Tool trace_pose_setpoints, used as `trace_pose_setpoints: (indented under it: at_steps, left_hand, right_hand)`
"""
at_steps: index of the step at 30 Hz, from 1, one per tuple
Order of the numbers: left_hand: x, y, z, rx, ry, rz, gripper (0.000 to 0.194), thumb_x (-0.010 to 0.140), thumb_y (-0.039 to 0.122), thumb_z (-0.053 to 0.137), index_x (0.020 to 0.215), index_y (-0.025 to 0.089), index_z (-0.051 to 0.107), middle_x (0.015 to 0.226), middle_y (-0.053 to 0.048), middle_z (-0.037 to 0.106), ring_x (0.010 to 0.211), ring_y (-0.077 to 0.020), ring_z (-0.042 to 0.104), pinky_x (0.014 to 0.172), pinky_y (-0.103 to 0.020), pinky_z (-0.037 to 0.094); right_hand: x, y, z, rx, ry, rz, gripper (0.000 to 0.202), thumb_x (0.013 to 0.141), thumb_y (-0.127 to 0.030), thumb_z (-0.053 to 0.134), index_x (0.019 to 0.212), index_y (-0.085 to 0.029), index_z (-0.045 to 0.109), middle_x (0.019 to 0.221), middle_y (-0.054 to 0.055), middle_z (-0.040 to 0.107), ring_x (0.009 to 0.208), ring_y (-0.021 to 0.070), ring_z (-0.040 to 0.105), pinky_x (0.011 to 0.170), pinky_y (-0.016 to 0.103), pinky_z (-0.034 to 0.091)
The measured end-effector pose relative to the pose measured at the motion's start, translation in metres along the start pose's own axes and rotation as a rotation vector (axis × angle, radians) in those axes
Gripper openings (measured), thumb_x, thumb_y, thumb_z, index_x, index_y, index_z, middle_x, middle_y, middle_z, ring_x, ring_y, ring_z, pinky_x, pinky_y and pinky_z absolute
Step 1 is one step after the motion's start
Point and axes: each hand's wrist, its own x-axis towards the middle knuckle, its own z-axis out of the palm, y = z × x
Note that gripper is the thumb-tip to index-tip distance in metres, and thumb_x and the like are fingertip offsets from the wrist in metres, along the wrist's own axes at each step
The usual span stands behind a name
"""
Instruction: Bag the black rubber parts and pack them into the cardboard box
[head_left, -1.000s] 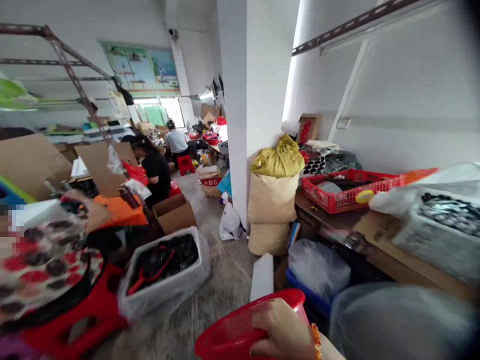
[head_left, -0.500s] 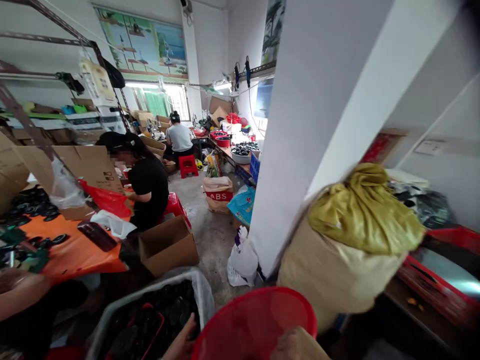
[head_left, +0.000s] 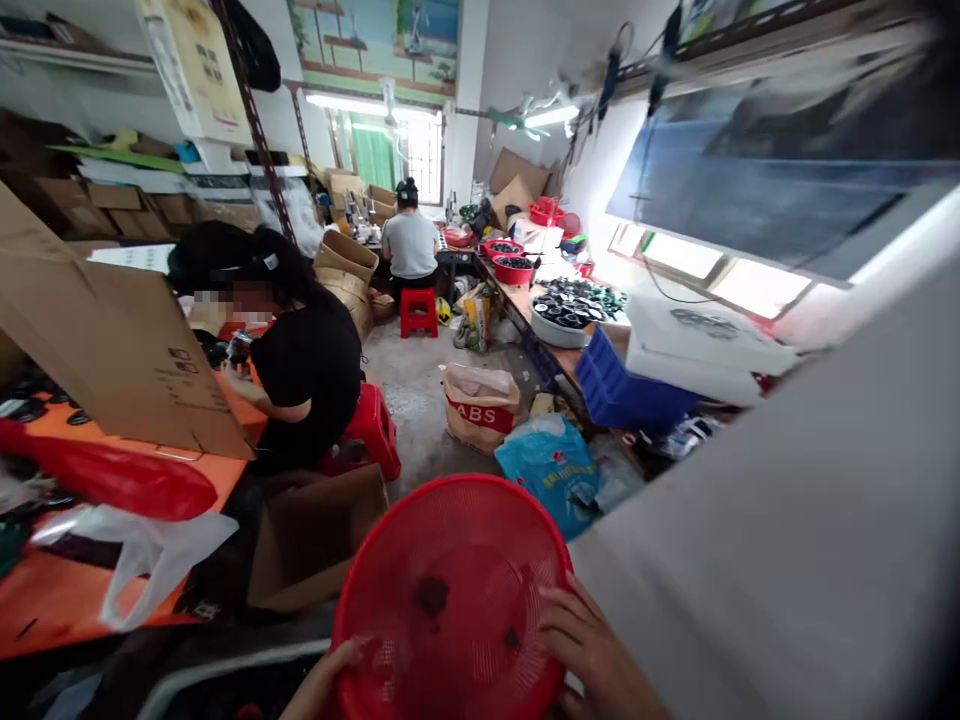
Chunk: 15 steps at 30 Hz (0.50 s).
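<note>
A round red mesh basket is tilted with its inside facing me, low in the middle of the view. Small dark patches show through or on its mesh. My left hand grips its lower left rim, the thumb on the inner side. On the right side my right hand is closed round the rim, fingers against the mesh. Below my left hand the pale rim of a lined tub is partly visible.
An open cardboard box lies left of the basket. A person in black sits at the orange table; another sits farther back. A blue bag and a paper sack stand ahead. A white pillar rises at right.
The view has moved forward and turned right past the tub of black parts. The red basket is now raised and central, and my left hand, earlier beside it, has taken hold of its rim.
</note>
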Motion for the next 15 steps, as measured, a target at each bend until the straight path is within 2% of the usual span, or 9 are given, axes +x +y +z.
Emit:
trace_pose_setpoints:
  at_steps: [1, 3, 5, 7, 9, 11, 13, 15]
  left_hand:
    - [0.024, 0.017, 0.008, 0.012, 0.006, 0.045, 0.013, 0.063, 0.013, 0.067, 0.076, 0.01, 0.064, 0.065, -0.007, 0.07, 0.06, -0.0212, 0.066, 0.064, -0.03, 0.051]
    - [0.071, 0.054, 0.026, 0.032, 0.042, 0.107, 0.016, 0.061, 0.013, 0.069, 0.076, 0.013, 0.063, 0.064, -0.003, 0.068, 0.058, -0.0189, 0.064, 0.064, -0.03, 0.051]
    - [0.113, 0.099, 0.049, 0.029, 0.114, 0.143, 0.034, 0.06, 0.013, 0.07, 0.093, 0.015, 0.063, 0.07, -0.002, 0.069, 0.065, -0.0198, 0.066, 0.07, -0.032, 0.052]
    - [0.146, 0.152, 0.075, 0.037, 0.181, 0.176, 0.059, 0.058, 0.013, 0.071, 0.115, 0.019, 0.058, 0.083, -0.003, 0.071, 0.08, -0.0233, 0.068, 0.078, -0.035, 0.052]
    - [0.172, 0.207, 0.103, 0.053, 0.208, 0.228, 0.076, 0.057, 0.013, 0.074, 0.128, 0.023, 0.05, 0.099, -0.005, 0.071, 0.1, -0.026, 0.065, 0.088, -0.035, 0.05]
    - [0.195, 0.257, 0.132, 0.098, 0.199, 0.255, 0.082, 0.056, 0.014, 0.077, 0.132, 0.024, 0.048, 0.112, -0.007, 0.068, 0.114, -0.0268, 0.058, 0.098, -0.034, 0.046]
    - [0.221, 0.3, 0.161, 0.145, 0.179, 0.243, 0.084, 0.055, 0.012, 0.076, 0.133, 0.022, 0.047, 0.119, -0.009, 0.065, 0.12, -0.0289, 0.054, 0.103, -0.036, 0.042]
    - [0.255, 0.335, 0.19, 0.17, 0.162, 0.241, 0.084, 0.055, 0.012, 0.074, 0.135, 0.019, 0.046, 0.122, -0.012, 0.064, 0.119, -0.0316, 0.055, 0.105, -0.039, 0.041]
  right_hand:
    - [0.027, 0.017, -0.007, 0.015, -0.017, 0.019, 0.031, 0.073, -0.013, 0.057, 0.101, -0.02, 0.069, 0.118, 0.01, 0.065, 0.13, 0.0296, 0.042, 0.114, 0.054, 0.018]
    - [0.083, 0.051, -0.018, 0.065, -0.033, 0.07, 0.04, 0.072, -0.013, 0.054, 0.108, -0.021, 0.068, 0.143, 0.012, 0.046, 0.142, 0.0325, 0.022, 0.114, 0.058, 0.017]
    - [0.141, 0.085, -0.024, 0.183, -0.021, 0.147, 0.054, 0.072, -0.014, 0.055, 0.126, -0.022, 0.059, 0.156, 0.01, 0.022, 0.145, 0.0322, 0.008, 0.115, 0.057, 0.015]
    - [0.198, 0.118, -0.03, 0.383, 0.038, 0.297, 0.072, 0.074, -0.022, 0.058, 0.144, -0.021, 0.038, 0.159, 0.011, 0.01, 0.145, 0.0305, 0.007, 0.115, 0.051, 0.02]
    - [0.251, 0.148, -0.034, 0.644, 0.121, 0.575, 0.087, 0.076, -0.04, 0.062, 0.149, -0.016, 0.021, 0.155, 0.02, 0.019, 0.141, 0.0318, 0.027, 0.108, 0.045, 0.037]
    - [0.3, 0.17, -0.038, 0.877, 0.162, 0.907, 0.1, 0.071, -0.057, 0.063, 0.147, -0.011, 0.017, 0.14, 0.027, 0.043, 0.118, 0.0339, 0.056, 0.083, 0.04, 0.055]
    - [0.346, 0.185, -0.043, 1.032, 0.198, 1.129, 0.102, 0.066, -0.065, 0.064, 0.142, -0.01, 0.024, 0.117, 0.023, 0.062, 0.088, 0.0303, 0.069, 0.062, 0.034, 0.056]
    - [0.39, 0.201, -0.051, 1.131, 0.285, 1.196, 0.085, 0.066, -0.063, 0.066, 0.131, -0.013, 0.041, 0.101, 0.015, 0.07, 0.078, 0.0271, 0.07, 0.059, 0.032, 0.056]
